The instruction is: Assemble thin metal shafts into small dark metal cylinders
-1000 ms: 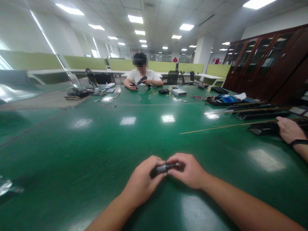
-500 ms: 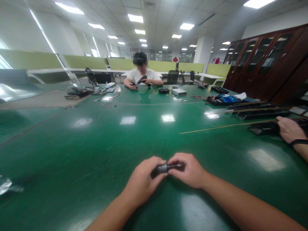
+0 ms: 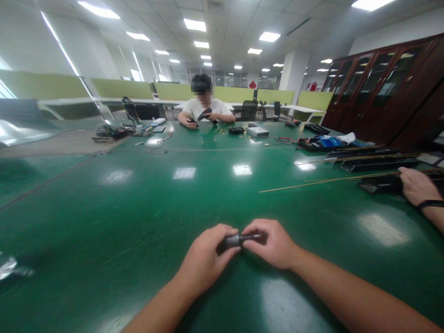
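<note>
Close to the near side of the green table, my left hand (image 3: 208, 256) is closed around a short dark cylindrical part with a thin ribbed shaft (image 3: 232, 241). The part lies sideways, its shaft pointing right. Opposite it, my right hand (image 3: 272, 244) has thumb and forefinger pinched at the start of the shaft, where it leaves the thick grey body. The shaft's light tip shows in front of the right palm. Most of the cylinder's left end is hidden inside my left hand.
The glossy green table (image 3: 145, 194) spreads around my hands. Thin brass-coloured rods (image 3: 287, 188) reach in from the right over black channels (image 3: 379, 164), beside another person's hand (image 3: 418, 185). Across the table a person (image 3: 208, 111) holds a dark tool. Clear plastic (image 3: 9, 267) lies far left.
Both hands and the part appear almost unmoved, only a few pixels higher in view. The grip of each hand stays the same.
</note>
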A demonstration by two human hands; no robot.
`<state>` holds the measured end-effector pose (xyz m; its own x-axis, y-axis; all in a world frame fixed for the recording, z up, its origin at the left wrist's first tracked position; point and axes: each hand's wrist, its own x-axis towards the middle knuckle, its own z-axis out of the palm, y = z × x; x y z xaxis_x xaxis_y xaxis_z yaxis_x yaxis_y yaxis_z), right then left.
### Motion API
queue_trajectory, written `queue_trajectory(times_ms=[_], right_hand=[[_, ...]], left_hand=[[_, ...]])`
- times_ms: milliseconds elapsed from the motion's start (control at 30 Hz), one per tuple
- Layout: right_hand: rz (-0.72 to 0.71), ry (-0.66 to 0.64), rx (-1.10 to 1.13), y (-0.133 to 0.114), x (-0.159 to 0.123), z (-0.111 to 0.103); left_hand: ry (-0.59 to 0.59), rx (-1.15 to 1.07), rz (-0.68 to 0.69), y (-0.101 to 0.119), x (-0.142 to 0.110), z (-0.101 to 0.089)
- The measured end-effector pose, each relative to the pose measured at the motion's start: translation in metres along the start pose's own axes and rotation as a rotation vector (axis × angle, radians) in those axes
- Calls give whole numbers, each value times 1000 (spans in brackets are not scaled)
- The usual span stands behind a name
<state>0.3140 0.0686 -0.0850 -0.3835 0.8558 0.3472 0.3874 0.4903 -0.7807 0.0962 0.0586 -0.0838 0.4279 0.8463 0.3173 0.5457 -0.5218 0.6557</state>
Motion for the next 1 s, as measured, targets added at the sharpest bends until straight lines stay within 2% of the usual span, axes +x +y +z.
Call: queue_trajectory(times_ms=[1000], right_hand=[[11,-6,-29,0,0,-2]], left_hand=[[5,8,2,2,1,0]])
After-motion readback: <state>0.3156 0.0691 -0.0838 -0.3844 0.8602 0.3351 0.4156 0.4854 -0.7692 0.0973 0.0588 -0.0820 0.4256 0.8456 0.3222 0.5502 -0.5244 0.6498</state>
